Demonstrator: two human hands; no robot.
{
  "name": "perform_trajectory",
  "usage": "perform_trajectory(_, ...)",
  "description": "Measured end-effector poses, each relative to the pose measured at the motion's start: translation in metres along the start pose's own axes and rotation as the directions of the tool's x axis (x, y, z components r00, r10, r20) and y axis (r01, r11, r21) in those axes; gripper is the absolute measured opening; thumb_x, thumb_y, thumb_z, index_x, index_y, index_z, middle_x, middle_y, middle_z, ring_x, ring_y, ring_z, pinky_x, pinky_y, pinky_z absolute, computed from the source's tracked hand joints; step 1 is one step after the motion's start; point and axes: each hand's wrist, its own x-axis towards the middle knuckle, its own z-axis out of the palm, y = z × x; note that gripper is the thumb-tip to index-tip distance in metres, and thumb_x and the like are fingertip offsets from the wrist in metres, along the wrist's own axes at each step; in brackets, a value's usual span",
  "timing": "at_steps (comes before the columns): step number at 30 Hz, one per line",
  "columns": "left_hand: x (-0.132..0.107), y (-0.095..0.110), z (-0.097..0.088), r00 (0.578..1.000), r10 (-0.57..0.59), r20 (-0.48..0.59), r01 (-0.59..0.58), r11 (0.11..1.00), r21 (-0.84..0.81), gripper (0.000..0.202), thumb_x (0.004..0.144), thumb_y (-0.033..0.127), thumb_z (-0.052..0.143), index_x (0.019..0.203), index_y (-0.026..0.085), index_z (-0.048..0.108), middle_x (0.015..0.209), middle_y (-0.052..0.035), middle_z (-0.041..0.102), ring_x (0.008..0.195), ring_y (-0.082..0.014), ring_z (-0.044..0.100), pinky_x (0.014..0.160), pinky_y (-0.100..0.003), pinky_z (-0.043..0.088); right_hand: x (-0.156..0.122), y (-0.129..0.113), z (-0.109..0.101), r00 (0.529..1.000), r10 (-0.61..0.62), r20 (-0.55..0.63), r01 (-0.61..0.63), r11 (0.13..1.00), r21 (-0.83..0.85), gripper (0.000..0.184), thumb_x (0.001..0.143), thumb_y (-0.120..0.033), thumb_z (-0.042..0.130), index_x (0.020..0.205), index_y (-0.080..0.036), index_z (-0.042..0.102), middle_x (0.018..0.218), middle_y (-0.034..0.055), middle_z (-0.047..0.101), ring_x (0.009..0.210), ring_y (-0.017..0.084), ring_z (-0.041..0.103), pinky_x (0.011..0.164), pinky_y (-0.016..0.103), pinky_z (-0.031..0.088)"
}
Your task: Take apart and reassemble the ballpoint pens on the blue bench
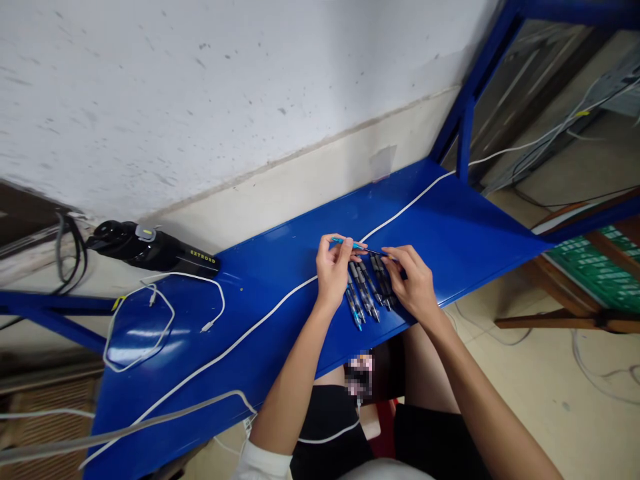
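Observation:
My left hand is closed around a light-blue pen barrel, held just above the blue table. From the barrel a thin dark rod, which looks like a pen refill, reaches across to my right hand. The fingertips of that hand pinch the rod's far end. Beneath both hands several click pens lie side by side in a row, mostly black and clear, with a blue-tipped one at the left. Part of the row is hidden by my right fingers.
A black bottle lies at the table's left end, near a looped white charging cable. One long white cord runs across the blue table, passing behind my hands. Blue frame posts stand at the right, with the wall behind.

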Motion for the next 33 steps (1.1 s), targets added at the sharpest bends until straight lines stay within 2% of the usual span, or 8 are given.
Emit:
perform_trajectory(5, 0.001, 0.002, -0.001, 0.999, 0.001, -0.042, -0.001, 1.0, -0.004, 0.043, 0.097, 0.061, 0.077, 0.105, 0.025, 0.056, 0.096, -0.0056, 0.085, 0.087, -0.0213, 0.083, 0.074, -0.03, 0.06, 0.0, -0.001, 0.0, 1.0, 0.007, -0.008, -0.007, 0.999, 0.033, 0.025, 0.112, -0.03, 0.056, 0.132, -0.03, 0.071, 0.112, 0.0107, 0.072, 0.094, 0.028, 0.07, 0.08, 0.044, 0.056)
perform_trajectory(11, 0.002, 0.001, -0.002, 1.0, -0.002, -0.027, 0.002, 1.0, -0.009, 0.039, 0.096, 0.056, 0.079, 0.105, 0.024, 0.058, 0.095, -0.0065, 0.084, 0.085, -0.0214, 0.083, 0.073, -0.03, 0.06, 0.0, -0.001, -0.001, 1.0, 0.006, -0.007, -0.006, 0.999, 0.037, 0.023, 0.112, -0.027, 0.058, 0.13, -0.029, 0.072, 0.111, 0.0102, 0.072, 0.093, 0.028, 0.069, 0.079, 0.043, 0.055)
perform_trajectory(16, -0.003, -0.003, 0.001, 0.997, -0.028, 0.076, 0.026, 0.999, 0.031, 0.034, 0.096, 0.05, 0.082, 0.105, 0.022, 0.065, 0.095, -0.0062, 0.084, 0.091, -0.0221, 0.083, 0.079, -0.031, 0.061, 0.0, -0.002, -0.001, 1.0, -0.027, 0.004, 0.027, 0.997, 0.066, 0.022, 0.111, -0.025, 0.059, 0.129, -0.028, 0.07, 0.111, 0.0097, 0.072, 0.093, 0.027, 0.069, 0.079, 0.04, 0.056)
perform_trajectory(19, -0.007, -0.004, 0.005, 0.99, -0.046, 0.135, 0.031, 0.993, 0.111, 0.031, 0.091, 0.046, 0.087, 0.103, 0.021, 0.074, 0.093, -0.0049, 0.083, 0.087, -0.0193, 0.079, 0.081, -0.03, 0.06, 0.0, -0.003, 0.0, 0.999, -0.034, 0.015, 0.033, 0.996, 0.083, 0.021, 0.11, -0.027, 0.062, 0.131, -0.027, 0.067, 0.105, 0.0073, 0.071, 0.083, 0.023, 0.067, 0.076, 0.038, 0.055)
perform_trajectory(22, -0.009, -0.004, 0.007, 0.985, -0.067, 0.156, 0.042, 0.986, 0.161, 0.028, 0.088, 0.044, 0.09, 0.099, 0.02, 0.081, 0.092, -0.0045, 0.082, 0.082, -0.0171, 0.075, 0.08, -0.028, 0.058, 0.0, -0.004, 0.0, 1.0, -0.013, 0.01, 0.012, 0.996, 0.086, 0.016, 0.109, -0.029, 0.065, 0.125, -0.027, 0.065, 0.095, 0.0039, 0.068, 0.075, 0.02, 0.063, 0.071, 0.035, 0.053)
perform_trajectory(26, -0.008, -0.003, 0.005, 0.982, -0.084, 0.17, 0.057, 0.986, 0.154, 0.025, 0.088, 0.042, 0.089, 0.098, 0.02, 0.085, 0.097, -0.0057, 0.084, 0.087, -0.0184, 0.076, 0.082, -0.028, 0.057, -0.001, -0.004, 0.0, 1.0, -0.018, 0.003, 0.018, 0.994, 0.109, 0.011, 0.107, -0.031, 0.069, 0.114, -0.027, 0.063, 0.089, 0.002, 0.064, 0.072, 0.02, 0.06, 0.068, 0.034, 0.051)
perform_trajectory(30, -0.006, -0.001, 0.003, 0.976, -0.081, 0.202, 0.05, 0.987, 0.152, 0.025, 0.089, 0.043, 0.088, 0.099, 0.021, 0.087, 0.101, -0.0065, 0.085, 0.091, -0.0206, 0.077, 0.087, -0.032, 0.059, 0.0, -0.004, -0.001, 0.999, -0.054, -0.001, 0.054, 0.991, 0.119, 0.005, 0.109, -0.028, 0.064, 0.115, -0.027, 0.063, 0.096, 0.0046, 0.068, 0.078, 0.021, 0.064, 0.073, 0.036, 0.053)
perform_trajectory(33, -0.006, 0.002, 0.002, 0.964, -0.058, 0.258, 0.024, 0.99, 0.136, 0.024, 0.091, 0.042, 0.086, 0.102, 0.021, 0.087, 0.11, -0.0078, 0.086, 0.101, -0.0236, 0.079, 0.096, -0.035, 0.059, 0.0, -0.005, -0.003, 0.995, -0.095, 0.027, 0.092, 0.99, 0.105, 0.014, 0.113, -0.024, 0.055, 0.122, -0.027, 0.065, 0.101, 0.0068, 0.072, 0.087, 0.023, 0.069, 0.078, 0.037, 0.054)
